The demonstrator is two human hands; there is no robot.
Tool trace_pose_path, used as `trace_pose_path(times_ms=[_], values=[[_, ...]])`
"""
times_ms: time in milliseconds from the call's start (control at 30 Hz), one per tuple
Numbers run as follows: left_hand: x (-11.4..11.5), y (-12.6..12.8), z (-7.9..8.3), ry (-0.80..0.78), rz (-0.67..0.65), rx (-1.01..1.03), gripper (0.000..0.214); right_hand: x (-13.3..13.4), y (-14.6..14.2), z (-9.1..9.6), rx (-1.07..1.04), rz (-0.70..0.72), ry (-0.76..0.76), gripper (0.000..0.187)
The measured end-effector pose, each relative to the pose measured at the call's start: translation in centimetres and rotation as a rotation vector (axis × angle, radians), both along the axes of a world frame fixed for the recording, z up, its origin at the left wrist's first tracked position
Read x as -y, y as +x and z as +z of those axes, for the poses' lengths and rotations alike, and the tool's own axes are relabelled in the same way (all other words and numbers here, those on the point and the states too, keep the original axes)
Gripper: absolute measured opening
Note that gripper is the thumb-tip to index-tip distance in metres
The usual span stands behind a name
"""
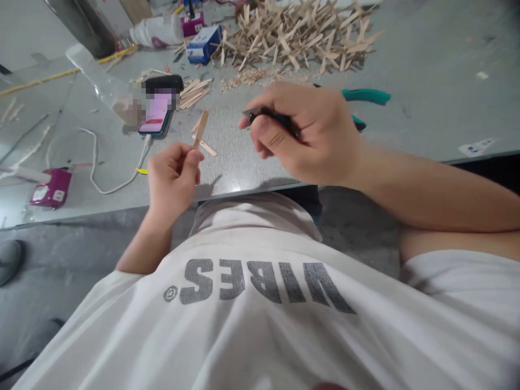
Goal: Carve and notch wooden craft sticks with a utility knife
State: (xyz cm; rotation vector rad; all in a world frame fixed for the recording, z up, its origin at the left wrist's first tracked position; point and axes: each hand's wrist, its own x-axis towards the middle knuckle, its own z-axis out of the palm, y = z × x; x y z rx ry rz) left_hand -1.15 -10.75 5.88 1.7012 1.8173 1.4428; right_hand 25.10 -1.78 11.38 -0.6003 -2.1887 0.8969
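Note:
Between the thumb and fingers of my left hand (174, 172) is a flat wooden craft stick (201, 129), pointing up and away from me. My right hand (306, 132) is closed around a dark-handled knife (280, 119). A short piece of its blade sticks out past the fingertips toward the left, apart from the stick. On the table just beyond my left hand lie a couple of loose stick pieces (208, 148). Pliers with teal handles (368, 96) lie behind my right hand, which hides their jaws.
A large heap of wooden sticks (292, 35) covers the back of the table, with wood shavings (246, 79) before it. A blue box (204, 44), a small stick pile (195, 93), a plugged-in phone (156, 111), a clear bottle (105, 86) and a purple box (51, 187) stand left.

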Motion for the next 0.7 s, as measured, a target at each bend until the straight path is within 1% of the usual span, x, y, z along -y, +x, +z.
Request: trace_pose_path(times_ms=[67, 100, 167, 233, 300, 367, 433, 467, 567, 600, 700], values=[[0.1, 1.8, -1.9, 0.041, -0.052, 0.131, 0.033, -1.4, -0.8, -1.1, 0.175, -0.004, 0.303, 0.022], [-0.1, 2.4, -2.8, 0.061, -0.066, 0.185, 0.037, -2.5, -1.5, -1.7, 0.278, 0.015, 0.419, 0.026], [-0.9, 3.0, -4.1, 0.136, -0.104, 0.233, 0.045, -4.7, -2.9, -3.1, 0.412, 0.112, 0.622, 0.044], [-1.6, 2.9, -4.9, 0.162, -0.109, 0.250, 0.049, -6.7, -4.2, -4.2, 0.474, 0.129, 0.780, 0.065], [-1.8, 2.7, -5.4, 0.153, -0.109, 0.258, 0.052, -7.9, -5.2, -5.0, 0.513, 0.153, 0.830, 0.076], [-1.7, 2.6, -5.6, 0.135, -0.107, 0.263, 0.053, -8.2, -5.9, -5.4, 0.565, 0.192, 0.839, 0.081], [-1.5, 2.6, -5.6, 0.123, -0.098, 0.259, 0.053, -7.9, -6.3, -5.8, 0.616, 0.225, 0.856, 0.089], [-1.3, 2.7, -5.6, 0.118, -0.091, 0.254, 0.052, -7.7, -6.3, -6.0, 0.632, 0.231, 0.873, 0.097], [-1.2, 2.9, -5.6, 0.100, -0.079, 0.225, 0.050, -7.2, -6.2, -6.7, 0.630, 0.198, 0.931, 0.120], [-1.2, 2.9, -5.6, 0.095, -0.078, 0.216, 0.050, -7.1, -6.1, -6.9, 0.619, 0.181, 0.939, 0.122], [-1.0, 3.0, -5.5, 0.081, -0.076, 0.196, 0.045, -7.0, -5.8, -7.2, 0.578, 0.136, 0.916, 0.122]])
